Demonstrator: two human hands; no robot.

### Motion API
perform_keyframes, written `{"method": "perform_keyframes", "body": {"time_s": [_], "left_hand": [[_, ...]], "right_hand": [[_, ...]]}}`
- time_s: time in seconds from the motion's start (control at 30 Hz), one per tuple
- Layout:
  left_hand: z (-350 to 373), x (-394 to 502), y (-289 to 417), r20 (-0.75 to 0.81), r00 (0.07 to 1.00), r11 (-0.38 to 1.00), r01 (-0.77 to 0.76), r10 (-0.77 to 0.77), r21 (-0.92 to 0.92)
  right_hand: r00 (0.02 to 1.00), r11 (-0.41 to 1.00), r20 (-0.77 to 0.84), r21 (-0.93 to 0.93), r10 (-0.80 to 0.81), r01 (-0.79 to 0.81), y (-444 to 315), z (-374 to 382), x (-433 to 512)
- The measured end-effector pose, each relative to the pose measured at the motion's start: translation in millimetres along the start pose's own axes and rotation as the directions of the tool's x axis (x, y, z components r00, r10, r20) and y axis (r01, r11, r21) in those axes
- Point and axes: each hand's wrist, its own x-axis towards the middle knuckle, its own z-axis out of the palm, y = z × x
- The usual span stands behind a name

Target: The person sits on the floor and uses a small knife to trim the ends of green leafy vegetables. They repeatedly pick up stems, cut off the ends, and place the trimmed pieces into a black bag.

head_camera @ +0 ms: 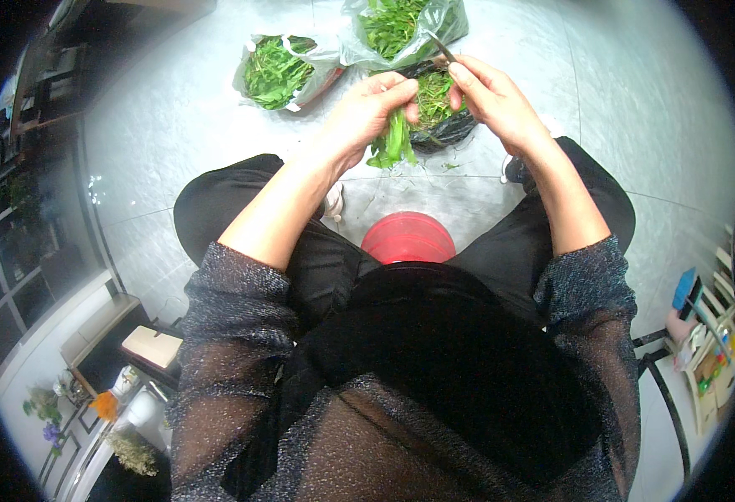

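My left hand [387, 100] grips a small bunch of leafy greens [394, 141], whose leaves hang down toward me. In my right hand [490, 94] is a thin, dark tool, apparently a small knife [443, 48], pointing up and to the left. Both hands are over a black plastic bag [446, 136], slightly apart from each other. Stems and green scraps [435, 97] fill the bag's mouth. Beyond it stands a translucent plastic bag [455, 22] of greens. Farther left, a white plastic bag [317, 56] holds more leaves [273, 74].
Below me, a red plastic stool or bucket [408, 237] shows between my knees. Loose bits of green [450, 166] lie on the grey tiled floor [618, 106]. Furniture with a tissue box [152, 346] stands at lower left. A rack of toys [715, 370] is at right.
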Motion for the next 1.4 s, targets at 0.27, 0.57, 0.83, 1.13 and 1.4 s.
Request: {"method": "perform_keyframes", "body": {"time_s": [0.27, 0.57, 0.83, 1.13, 1.4], "left_hand": [[-44, 59, -37, -0.113, 0.979, 0.977, 0.149, -0.167, -0.153], [-62, 108, -84, -0.057, 0.956, 0.931, 0.267, -0.289, -0.249], [-51, 167, -161, -0.200, 0.957, 0.977, 0.213, -0.208, 0.001], [-23, 226, -212, -0.497, 0.860, 0.513, 0.478, -0.111, 0.713], [-38, 235, -220, -0.528, 0.832, 0.711, 0.474, -0.169, 0.520]], "right_hand": [[0.989, 0.988, -0.091, -0.103, -0.121, 0.112, 10, -18, 21], [0.985, 0.992, -0.164, 0.101, -0.058, 0.075, 2, -30, 13], [0.970, 0.986, -0.242, 0.167, 0.024, 0.018, -18, -38, -3], [0.952, 0.966, -0.237, 0.216, 0.193, -0.142, -23, -45, -11], [0.953, 0.982, -0.262, 0.148, 0.155, -0.119, -19, -42, -5]]}}
